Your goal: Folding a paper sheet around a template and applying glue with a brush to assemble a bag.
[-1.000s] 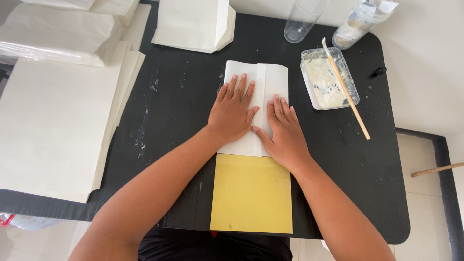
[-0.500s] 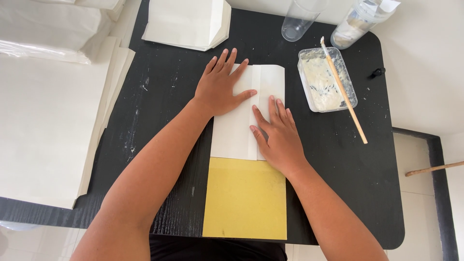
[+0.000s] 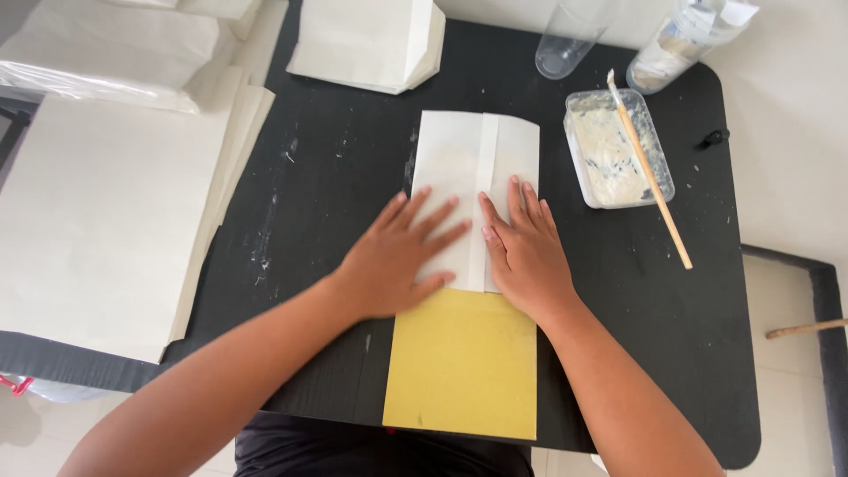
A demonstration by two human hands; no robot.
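Head view, single cam, looking down. Item 1: black table (image 3: pixel 336 168), paste-smeared in spots. Item 2: folded white paper piece (image 3: pixel 473 168), centre of table, long axis running away from the person, w/ an overlapped seam strip down its length slightly right of middle; near end lies on a yellow board (image 3: pixel 464 362) that sticks out toward the table's front edge. Item 3: left hand (image 3: pixel 397 261), palm down, fingers spread flat, pressing the paper's left half just left of the seam; thumb near the paper's lower edge. Item 4: right hand (image 3: pixel 526 252), palm down, fingers held close together and flat, on the seam and the right half. Both hands sit on the near part of the paper; the far part is uncovered and lies straight ahead of the fingertips, along the seam. Hands about equally near it, right one directly on the seam line. Item 5: clear tub of white paste (image 3: pixel 614 150) to the right, apart from the paper, w/ a wooden stick (image 3: pixel 649 172) resting across it. Item 6: clear cup (image 3: pixel 570 40), far edge. Item 7: plastic bottle (image 3: pixel 685 40), prob. glue, partly cut off. Item 8: stack of white sheets (image 3: pixel 106 212), left. Item 9: finished white folded pieces (image 3: pixel 371 40), far centre.
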